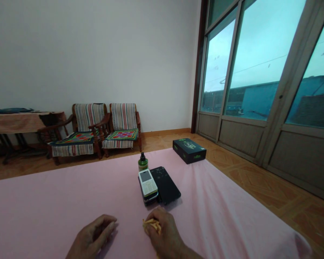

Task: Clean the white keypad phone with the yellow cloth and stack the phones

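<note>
My right hand (163, 230) rests on the pink cloth (56, 201) near its front edge, fingers closed round a small yellow-orange object (152, 225) that I cannot name. My left hand (95, 233) lies to its left on the cloth, fingers loosely curled, with nothing visible in it. Just beyond my right hand a white keypad phone (147, 182) sits on top of a dark phone (150, 198). A black smartphone (166, 184) lies beside them on the right. A small green bottle with a black cap (143, 162) stands behind the phones.
A black box with green print (189, 150) lies at the cloth's far right corner. Two wooden armchairs with striped cushions (105, 129) stand by the wall, with a covered table (21, 122) to their left. Glass doors (259, 79) line the right side, above wooden flooring (272, 187).
</note>
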Motion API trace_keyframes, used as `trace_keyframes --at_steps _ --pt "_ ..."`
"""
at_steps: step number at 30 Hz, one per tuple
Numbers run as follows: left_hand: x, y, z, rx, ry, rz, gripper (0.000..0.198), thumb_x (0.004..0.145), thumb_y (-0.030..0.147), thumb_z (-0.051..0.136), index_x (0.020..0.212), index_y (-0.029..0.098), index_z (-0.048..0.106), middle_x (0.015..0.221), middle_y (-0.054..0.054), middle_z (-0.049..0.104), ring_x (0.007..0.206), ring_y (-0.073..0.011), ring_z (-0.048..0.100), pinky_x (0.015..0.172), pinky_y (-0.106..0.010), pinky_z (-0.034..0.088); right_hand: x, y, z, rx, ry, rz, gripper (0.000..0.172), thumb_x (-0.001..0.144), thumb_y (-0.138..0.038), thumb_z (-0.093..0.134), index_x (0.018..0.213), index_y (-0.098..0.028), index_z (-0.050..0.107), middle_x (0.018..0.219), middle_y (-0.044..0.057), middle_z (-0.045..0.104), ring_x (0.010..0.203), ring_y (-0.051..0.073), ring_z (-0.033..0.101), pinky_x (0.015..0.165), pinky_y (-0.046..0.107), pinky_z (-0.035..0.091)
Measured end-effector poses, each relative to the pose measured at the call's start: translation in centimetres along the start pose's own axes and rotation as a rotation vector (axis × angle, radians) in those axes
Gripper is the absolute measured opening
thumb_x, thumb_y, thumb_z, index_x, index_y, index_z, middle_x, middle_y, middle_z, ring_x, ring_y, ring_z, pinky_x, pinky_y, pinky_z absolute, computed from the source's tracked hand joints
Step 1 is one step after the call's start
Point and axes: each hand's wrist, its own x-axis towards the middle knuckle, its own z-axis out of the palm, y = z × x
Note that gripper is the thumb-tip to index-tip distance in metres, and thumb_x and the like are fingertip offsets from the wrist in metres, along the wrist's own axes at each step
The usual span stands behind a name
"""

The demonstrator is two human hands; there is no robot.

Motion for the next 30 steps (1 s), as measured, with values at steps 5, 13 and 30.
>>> trace_keyframes --at_steps 5,13,30 --pt "1.2 0.7 -0.6 0.151 -0.036 0.056 0.041 0.078 0.056 0.061 0.081 0.015 0.064 0.061 0.000 0.060 0.056 -0.0146 0.054 0.048 -0.021 0.041 -0.1 -0.6 -0.4 0.050 0.026 -0.004 0.014 0.075 -0.005 0.055 0.072 -0.016 0.062 0.073 0.001 0.061 0.071 0.015 0.056 0.063 0.023 0.039" --pt "1.2 1.3 0.8 0.084 -0.004 0.038 0.037 0.076 0.050 0.064 0.083 0.013 0.064 0.058 0.000 0.061 0.053 -0.0143 0.054 0.046 -0.022 0.040 -0.3 -0.6 -0.8 -0.021 0.057 -0.058 0.018 0.077 -0.003 0.049 0.079 -0.015 0.063 0.079 0.004 0.059 0.075 0.017 0.057 0.066 0.025 0.040" --pt "3.4 1.5 5.1 0.010 0.077 0.094 0.040 0.081 0.047 0.060 0.103 0.014 0.060 0.077 -0.005 0.066 0.067 -0.0197 0.063 0.060 -0.030 0.051 -0.5 0.8 0.5 -0.041 0.099 -0.126 0.025 0.073 0.003 0.047 0.077 -0.017 0.060 0.079 0.003 0.059 0.075 0.017 0.057 0.065 0.024 0.040"
